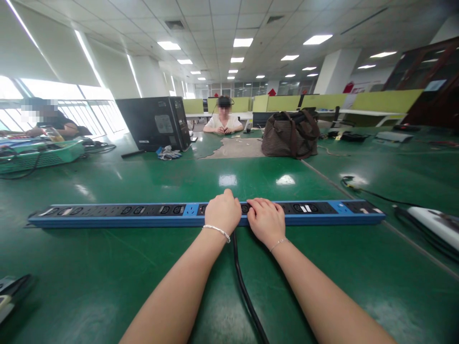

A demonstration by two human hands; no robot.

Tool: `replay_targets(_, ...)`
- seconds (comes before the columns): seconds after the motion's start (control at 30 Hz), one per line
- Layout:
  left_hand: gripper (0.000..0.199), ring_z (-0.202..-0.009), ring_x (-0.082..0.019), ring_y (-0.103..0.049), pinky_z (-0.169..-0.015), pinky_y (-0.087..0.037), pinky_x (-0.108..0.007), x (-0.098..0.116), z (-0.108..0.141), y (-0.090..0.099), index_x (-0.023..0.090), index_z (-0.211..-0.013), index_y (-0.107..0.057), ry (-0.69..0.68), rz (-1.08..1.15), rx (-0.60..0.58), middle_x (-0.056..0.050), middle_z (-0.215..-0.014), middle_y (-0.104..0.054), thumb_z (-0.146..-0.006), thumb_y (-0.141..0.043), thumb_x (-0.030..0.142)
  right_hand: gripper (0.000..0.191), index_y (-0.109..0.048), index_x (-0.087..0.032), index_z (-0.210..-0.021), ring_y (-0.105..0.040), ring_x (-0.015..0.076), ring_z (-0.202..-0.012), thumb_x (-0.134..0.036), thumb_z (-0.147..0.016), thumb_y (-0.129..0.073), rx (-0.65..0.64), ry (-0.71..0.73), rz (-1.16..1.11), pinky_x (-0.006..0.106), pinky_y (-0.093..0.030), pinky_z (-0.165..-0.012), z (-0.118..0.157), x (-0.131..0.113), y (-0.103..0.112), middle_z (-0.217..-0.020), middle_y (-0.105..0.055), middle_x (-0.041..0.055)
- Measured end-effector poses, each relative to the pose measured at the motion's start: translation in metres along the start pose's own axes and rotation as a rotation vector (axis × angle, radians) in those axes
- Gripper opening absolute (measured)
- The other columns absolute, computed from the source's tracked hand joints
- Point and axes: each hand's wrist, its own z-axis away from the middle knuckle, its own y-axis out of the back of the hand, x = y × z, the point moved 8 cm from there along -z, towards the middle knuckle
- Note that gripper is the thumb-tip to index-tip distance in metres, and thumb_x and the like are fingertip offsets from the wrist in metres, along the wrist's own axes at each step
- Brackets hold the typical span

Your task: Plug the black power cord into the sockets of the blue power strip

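Observation:
A long blue-and-black power strip (143, 222) lies across the green table, its rows of sockets facing up. My left hand (221, 212) is closed at the middle of the strip, around the upper end of a thick black power cable (244, 286). The plug end is hidden by the fingers. From there the cable runs down toward me between my forearms. Just to the right, my right hand (266, 220) rests on the strip with its fingers bent over the socket face, gripping it.
Behind the strip stand a black computer case (154, 124), a pair of gloves (168, 153) and a brown bag (290, 134). A green basket (46, 157) is at left, a white device (435, 227) with cables at right. One person (224, 119) sits opposite, another (53, 119) far left.

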Motion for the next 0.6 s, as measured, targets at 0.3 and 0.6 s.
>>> replay_targets(0.3,0.027,-0.079,-0.019,-0.063,-0.074,-0.045,-0.029,-0.046,0.006,0.095,0.024,-0.088,-0.067,0.042,0.216,0.141,-0.002,-0.083,-0.07,-0.079,-0.047,0.04,0.03,-0.067,-0.026,-0.103,-0.054,0.0185,-0.107,-0.024,-0.086,-0.043,0.0,-0.014,-0.009,0.036,-0.027,-0.093,0.0,0.001,0.0,-0.11,-0.067,0.002)
replay_targets(0.6,0.038,-0.092,-0.021,-0.061,-0.078,-0.044,-0.029,-0.137,-0.008,0.054,0.027,-0.102,-0.066,0.135,-0.002,-0.097,-0.002,-0.101,-0.07,-0.082,-0.037,0.042,0.03,-0.067,-0.025,-0.102,-0.054,0.0191,-0.106,-0.024,-0.085,-0.043,-0.004,-0.029,-0.004,0.037,-0.027,-0.091,-0.001,0.002,-0.001,-0.109,-0.067,0.0017)
